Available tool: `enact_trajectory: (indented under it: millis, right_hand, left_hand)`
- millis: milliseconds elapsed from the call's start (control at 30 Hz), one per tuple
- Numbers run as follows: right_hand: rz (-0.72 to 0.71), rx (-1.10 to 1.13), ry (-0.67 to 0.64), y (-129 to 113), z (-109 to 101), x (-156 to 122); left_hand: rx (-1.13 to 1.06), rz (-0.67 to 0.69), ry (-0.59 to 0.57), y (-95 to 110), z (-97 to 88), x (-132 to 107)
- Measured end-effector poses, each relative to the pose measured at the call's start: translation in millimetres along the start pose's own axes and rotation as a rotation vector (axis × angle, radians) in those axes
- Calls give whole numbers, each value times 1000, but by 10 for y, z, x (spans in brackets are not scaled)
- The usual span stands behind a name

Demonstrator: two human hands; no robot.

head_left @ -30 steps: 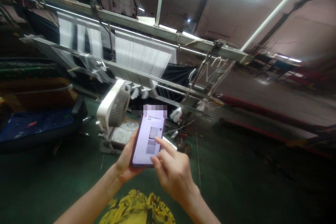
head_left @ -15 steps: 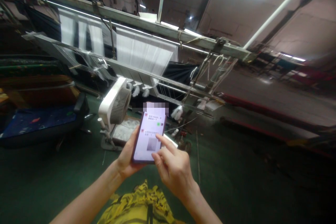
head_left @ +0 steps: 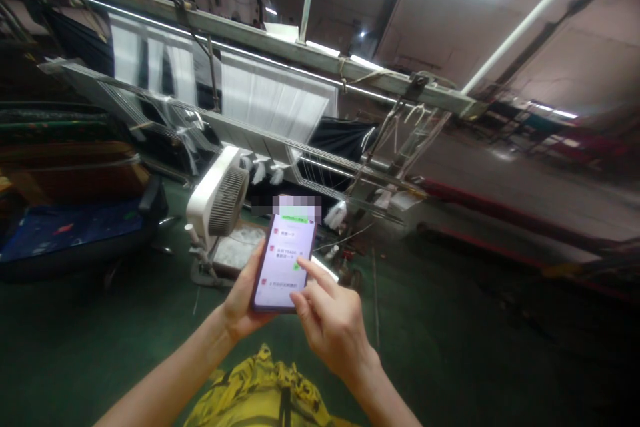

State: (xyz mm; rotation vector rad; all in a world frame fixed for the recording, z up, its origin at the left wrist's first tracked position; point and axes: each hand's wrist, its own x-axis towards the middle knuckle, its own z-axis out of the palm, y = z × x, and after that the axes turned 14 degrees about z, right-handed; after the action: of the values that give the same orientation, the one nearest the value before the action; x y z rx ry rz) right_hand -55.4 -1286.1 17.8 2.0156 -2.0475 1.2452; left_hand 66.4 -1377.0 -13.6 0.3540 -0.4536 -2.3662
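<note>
Landmark: the white fan (head_left: 220, 190), which is standing on the green floor (head_left: 150, 353) and tilting to one side in this view.

Phone (head_left: 281, 260): being held up to the right of the fan and nearer the wearer, screen facing the wearer. The screen is glowing pale and showing rows of small text with little red icons and touches of green; its top end is dissolving into blurred blocks.

Left hand (head_left: 245, 303): resting below and to the right of the fan. Its grip is clamping on the phone, wrapping the lower left side and passing behind.

Right hand (head_left: 337, 320): hovering farther right of the fan, at the phone's right side. Its grip is holding nothing; thumb and index finger are standing apart, the index tip pointing over the screen and the thumb tip lying near the lower right corner. Contact with the glass: cannot tell.

Surroundings: white threads (head_left: 273, 90) are hanging in sheets above and behind the fan, below a long metal beam (head_left: 240, 32). White tufts (head_left: 276, 175) are dangling just right of the fan's top. A chair (head_left: 75, 233) with a blue seat is standing to the left of the fan. Yellow patterned clothing (head_left: 260, 393) is showing below the fan, between the wearer's forearms.
</note>
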Motion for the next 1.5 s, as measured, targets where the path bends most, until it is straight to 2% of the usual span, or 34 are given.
enact_trajectory:
  millis: [200,467,967,1267,1500]
  right_hand:
    - [-58,30,57,23,12,-134]
    - [-98,26,8,54,98,-290]
    - [-119,49,44,59,144,-350]
    - [-117,63,158,10,148,-333]
    - [-73,55,129,-18,131,-356]
  left_hand:
    - [28,7,-57,40,36,16]
    - [49,25,-122,69,16,29]
    - [87,19,-135,73,28,35]
    - [81,21,-154,109,23,20]
    - [37,26,-167,128,30,-7]
